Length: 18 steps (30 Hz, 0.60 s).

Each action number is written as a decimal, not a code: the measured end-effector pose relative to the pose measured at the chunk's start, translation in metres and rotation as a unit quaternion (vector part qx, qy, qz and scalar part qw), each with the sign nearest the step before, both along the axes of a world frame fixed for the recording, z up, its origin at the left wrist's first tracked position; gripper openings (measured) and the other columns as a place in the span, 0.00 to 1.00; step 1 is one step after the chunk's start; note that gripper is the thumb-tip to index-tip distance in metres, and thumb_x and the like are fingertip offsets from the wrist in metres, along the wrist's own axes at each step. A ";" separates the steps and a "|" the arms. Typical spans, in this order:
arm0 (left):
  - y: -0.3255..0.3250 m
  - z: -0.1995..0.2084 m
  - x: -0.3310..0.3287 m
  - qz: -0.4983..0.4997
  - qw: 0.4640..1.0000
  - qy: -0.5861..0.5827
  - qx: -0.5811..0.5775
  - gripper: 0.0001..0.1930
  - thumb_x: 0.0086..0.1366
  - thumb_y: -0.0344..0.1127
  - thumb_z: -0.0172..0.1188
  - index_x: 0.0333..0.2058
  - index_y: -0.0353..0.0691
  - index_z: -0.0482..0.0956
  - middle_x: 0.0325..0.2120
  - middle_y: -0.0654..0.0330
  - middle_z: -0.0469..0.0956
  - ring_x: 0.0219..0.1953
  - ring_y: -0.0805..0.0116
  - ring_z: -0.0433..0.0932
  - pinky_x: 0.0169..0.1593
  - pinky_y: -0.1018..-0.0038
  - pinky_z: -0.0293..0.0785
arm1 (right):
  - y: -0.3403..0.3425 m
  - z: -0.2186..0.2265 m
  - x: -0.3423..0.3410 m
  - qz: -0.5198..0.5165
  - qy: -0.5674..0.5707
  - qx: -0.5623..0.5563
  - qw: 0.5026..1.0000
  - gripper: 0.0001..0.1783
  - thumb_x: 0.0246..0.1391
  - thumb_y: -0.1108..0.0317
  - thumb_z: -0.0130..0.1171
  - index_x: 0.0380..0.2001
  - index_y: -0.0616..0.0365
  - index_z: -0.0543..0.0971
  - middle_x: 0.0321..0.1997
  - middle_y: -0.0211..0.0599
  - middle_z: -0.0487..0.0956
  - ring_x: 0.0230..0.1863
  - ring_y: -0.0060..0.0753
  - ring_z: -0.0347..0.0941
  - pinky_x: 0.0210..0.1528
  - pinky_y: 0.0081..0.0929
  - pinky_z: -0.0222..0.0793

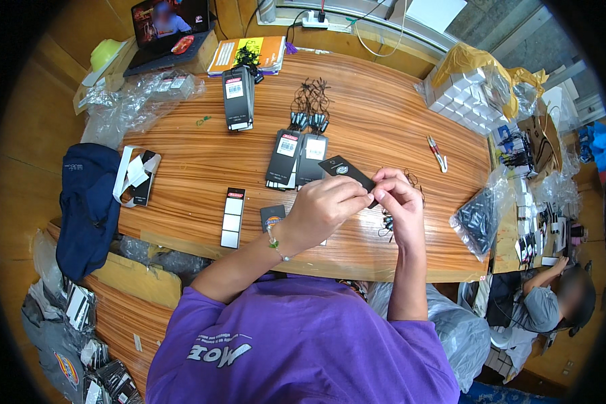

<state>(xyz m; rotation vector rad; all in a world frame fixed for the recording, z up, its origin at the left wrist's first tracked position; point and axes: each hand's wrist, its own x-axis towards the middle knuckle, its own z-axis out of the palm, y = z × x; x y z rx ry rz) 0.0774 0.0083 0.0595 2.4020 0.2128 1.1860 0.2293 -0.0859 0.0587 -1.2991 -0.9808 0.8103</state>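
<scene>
In front of my chest, a black hang tag with a pale round logo is held tilted above the table. My left hand is closed on it, with fingers bent and a beaded bracelet at the wrist. My right hand pinches at the tag's lower right end; what sits between thumb and finger is too small to make out. Black cords show on the table by my right hand, partly hidden. Just beyond lie two stacks of black tags, a left stack and a right stack, with white labels.
Another tag stack lies farther back. A label strip and a small logo tag lie near the front edge. At right are snips, a bag of black pieces and white boxes. A co-worker sits far right.
</scene>
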 end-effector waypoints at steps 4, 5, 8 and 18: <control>0.002 -0.008 0.003 0.008 1.000 -0.005 0.010 0.07 0.45 0.27 0.60 0.27 0.39 0.80 0.26 0.62 0.77 0.31 0.66 0.78 0.32 0.76 0.75 | 0.002 0.003 0.004 -0.062 0.155 0.125 0.978 0.04 0.54 0.70 0.52 0.27 0.58 0.72 0.36 0.34 0.70 0.39 0.26 0.64 0.45 0.25 0.60; 0.004 -0.011 0.003 0.009 1.000 -0.003 0.009 0.07 0.45 0.26 0.60 0.27 0.39 0.80 0.26 0.62 0.77 0.31 0.66 0.78 0.32 0.76 0.75 | 0.004 0.006 0.006 -0.075 0.215 0.177 0.958 0.04 0.55 0.69 0.51 0.29 0.57 0.71 0.35 0.34 0.69 0.38 0.25 0.64 0.44 0.25 0.60; 0.005 -0.017 -0.001 0.019 0.999 0.038 -0.032 0.09 0.46 0.30 0.62 0.29 0.39 0.80 0.28 0.61 0.77 0.32 0.65 0.77 0.34 0.75 0.75 | 0.007 0.017 0.007 -0.059 0.258 0.247 0.932 0.06 0.58 0.66 0.48 0.30 0.56 0.68 0.31 0.34 0.68 0.34 0.26 0.63 0.42 0.25 0.61; 0.073 -0.016 -0.124 0.125 0.939 0.227 -0.227 0.20 0.49 0.37 0.65 0.43 0.41 0.76 0.43 0.56 0.72 0.51 0.59 0.66 0.54 0.66 0.61 | -0.004 0.007 0.009 -0.135 0.132 0.158 0.969 0.07 0.57 0.74 0.48 0.38 0.62 0.70 0.25 0.29 0.67 0.28 0.21 0.62 0.35 0.21 0.62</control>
